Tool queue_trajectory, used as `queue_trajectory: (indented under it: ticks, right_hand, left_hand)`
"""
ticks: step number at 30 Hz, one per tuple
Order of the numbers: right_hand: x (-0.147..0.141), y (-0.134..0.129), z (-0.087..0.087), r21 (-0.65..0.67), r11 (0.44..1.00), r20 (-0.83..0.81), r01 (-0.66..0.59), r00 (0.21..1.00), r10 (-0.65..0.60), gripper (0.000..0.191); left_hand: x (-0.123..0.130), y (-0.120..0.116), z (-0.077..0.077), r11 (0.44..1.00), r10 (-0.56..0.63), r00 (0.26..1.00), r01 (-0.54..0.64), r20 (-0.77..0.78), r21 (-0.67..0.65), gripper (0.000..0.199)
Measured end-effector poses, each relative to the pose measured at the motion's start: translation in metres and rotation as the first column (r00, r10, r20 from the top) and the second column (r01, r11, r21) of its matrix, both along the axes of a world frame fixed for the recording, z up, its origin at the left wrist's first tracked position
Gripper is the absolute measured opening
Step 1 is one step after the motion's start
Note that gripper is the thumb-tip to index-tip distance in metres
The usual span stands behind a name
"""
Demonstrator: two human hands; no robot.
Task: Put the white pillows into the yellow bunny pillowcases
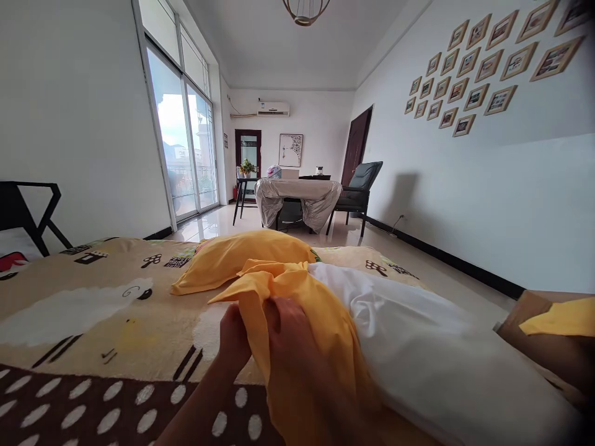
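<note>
Yellow cloth (325, 310) hangs bunched between my two hands at the lower middle of the head view. My left hand (235, 337) is closed on its left edge, and my right hand (290, 325) is closed on the folds just beside it. Parts of the fingers are hidden by the fabric. Against the cloth's right side lies a white pillow or cushion (418, 334), stretching to the lower right. A yellow pillow (251, 251) rests behind the hands on a patterned blanket (171, 334).
A cardboard box (534, 310) with yellow cloth stands at the right edge. Farther back are a covered table (297, 186) and a black chair (362, 186). Another black chair frame (51, 204) is at the left.
</note>
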State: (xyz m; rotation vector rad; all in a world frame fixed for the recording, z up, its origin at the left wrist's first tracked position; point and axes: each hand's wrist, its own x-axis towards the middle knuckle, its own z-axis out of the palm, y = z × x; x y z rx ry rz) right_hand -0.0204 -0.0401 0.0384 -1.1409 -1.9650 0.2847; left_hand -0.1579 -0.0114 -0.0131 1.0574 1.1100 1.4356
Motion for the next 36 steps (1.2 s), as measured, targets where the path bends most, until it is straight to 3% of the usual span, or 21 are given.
queue_trajectory:
  ticks: [2,4,7,9,11,14,17,20,22,26,29,32,36]
  right_hand:
    - [0.005,-0.001,0.002,0.036,0.998,-0.015,-0.046,0.999,0.047,0.045]
    - [0.007,0.001,0.001,0.057,0.995,-0.033,-0.081,0.996,0.083,0.049]
    - [0.007,0.006,-0.003,0.024,0.998,-0.117,-0.057,0.991,0.059,0.023]
    - [0.006,0.009,-0.005,0.003,0.999,-0.152,-0.037,0.988,0.037,0.016]
    - [0.005,0.011,-0.005,0.014,1.000,-0.149,-0.018,0.989,0.020,0.016]
    - [0.008,0.010,-0.003,0.028,0.999,-0.151,0.023,0.988,-0.019,0.016]
    - [0.013,0.010,0.001,0.025,0.997,-0.223,0.066,0.973,-0.059,0.013]
    - [0.019,0.008,0.004,0.021,0.997,-0.334,0.077,0.940,-0.066,0.014]
    - [0.020,0.006,0.005,0.015,0.999,-0.371,0.042,0.928,-0.034,0.016]
    - [0.014,0.000,0.004,-0.008,1.000,-0.413,-0.017,0.911,0.013,0.015]
    - [0.006,-0.004,0.002,0.099,0.990,-0.341,-0.100,0.931,0.128,0.013]
    - [0.001,-0.008,0.002,0.145,0.966,-0.239,-0.216,0.939,0.246,0.023]
    - [-0.002,-0.016,0.006,0.020,0.986,-0.314,-0.163,0.936,0.161,0.020]
  left_hand:
    - [0.001,-0.006,0.010,1.000,-0.002,0.999,0.004,0.047,-0.024,0.037]
    - [0.006,-0.013,0.020,1.000,-0.019,0.993,0.021,0.113,-0.016,0.031]
    - [0.014,-0.023,0.035,0.995,-0.076,0.977,0.060,0.202,0.082,0.039]
    - [0.016,-0.028,0.044,0.989,-0.092,0.977,0.066,0.191,0.136,0.050]
    - [0.015,-0.032,0.050,0.987,-0.071,0.991,0.053,0.114,0.151,0.048]
    - [0.006,-0.036,0.059,0.982,-0.025,0.993,0.047,-0.117,0.183,0.032]
    - [-0.007,-0.042,0.068,0.960,0.166,0.911,-0.061,-0.378,0.273,0.025]
    - [-0.018,-0.046,0.075,0.920,0.323,0.827,-0.161,-0.461,0.356,0.025]
    - [-0.020,-0.045,0.075,0.936,0.270,0.851,-0.122,-0.450,0.331,0.022]
    - [-0.014,-0.036,0.065,0.987,-0.019,0.945,0.069,-0.326,0.143,0.031]
    - [-0.009,-0.033,0.056,0.993,-0.070,0.962,0.091,-0.263,0.069,0.040]
    - [-0.007,-0.037,0.054,0.989,-0.134,0.944,0.147,-0.301,0.020,0.038]
    - [-0.005,-0.045,0.056,0.976,-0.196,0.952,0.212,-0.234,0.041,0.034]
